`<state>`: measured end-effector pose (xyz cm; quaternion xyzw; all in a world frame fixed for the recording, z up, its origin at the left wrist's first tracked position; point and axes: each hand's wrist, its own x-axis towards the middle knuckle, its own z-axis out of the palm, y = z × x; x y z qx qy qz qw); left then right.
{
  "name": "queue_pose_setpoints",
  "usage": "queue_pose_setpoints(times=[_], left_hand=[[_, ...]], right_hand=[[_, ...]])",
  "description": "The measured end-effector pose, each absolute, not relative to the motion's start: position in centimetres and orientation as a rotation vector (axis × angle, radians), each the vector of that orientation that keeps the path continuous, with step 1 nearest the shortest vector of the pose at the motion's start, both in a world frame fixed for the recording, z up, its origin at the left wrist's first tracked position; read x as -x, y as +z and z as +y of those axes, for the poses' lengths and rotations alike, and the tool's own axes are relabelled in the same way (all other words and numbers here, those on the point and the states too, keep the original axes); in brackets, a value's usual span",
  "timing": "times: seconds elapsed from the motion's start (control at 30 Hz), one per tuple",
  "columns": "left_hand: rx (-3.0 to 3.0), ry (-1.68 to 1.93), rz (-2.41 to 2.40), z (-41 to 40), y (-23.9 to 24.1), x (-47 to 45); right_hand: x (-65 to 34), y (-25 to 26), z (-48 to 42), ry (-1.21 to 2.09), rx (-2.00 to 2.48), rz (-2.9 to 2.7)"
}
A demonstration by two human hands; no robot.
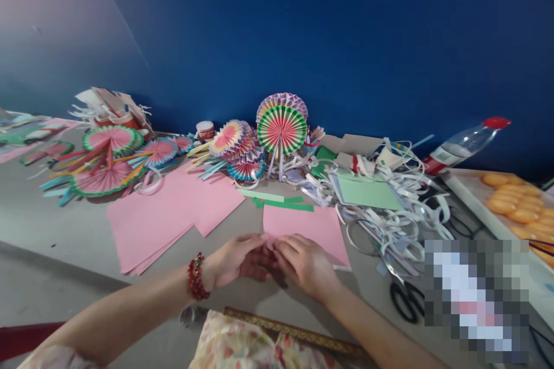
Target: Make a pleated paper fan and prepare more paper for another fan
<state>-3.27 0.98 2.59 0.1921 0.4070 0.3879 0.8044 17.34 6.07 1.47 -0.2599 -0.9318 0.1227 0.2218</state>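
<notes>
A pink paper sheet lies on the grey table in front of me. My left hand and my right hand meet at its near left corner, fingers pinched together on the paper's edge. A red bead bracelet circles my left wrist. Both hands cover the near edge of the sheet, so the fold itself is hidden.
A stack of pink sheets lies to the left. Round pleated paper fans crowd the back by the blue wall. White paper strips, black-handled scissors, a plastic bottle and a tray of orange pieces are at the right.
</notes>
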Motion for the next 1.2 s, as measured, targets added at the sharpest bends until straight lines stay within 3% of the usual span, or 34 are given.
queue_pose_setpoints(times=[0.73, 1.2], left_hand=[[-0.861, 0.813, 0.999, 1.2, 2.2, 2.7], [-0.916, 0.769, 0.99, 0.8, 1.6, 2.6]], right_hand=[[-17.1, 3.0, 5.2, 0.689, 0.808, -2.387], [-17.2, 4.4, 5.2, 0.495, 0.803, -2.676]])
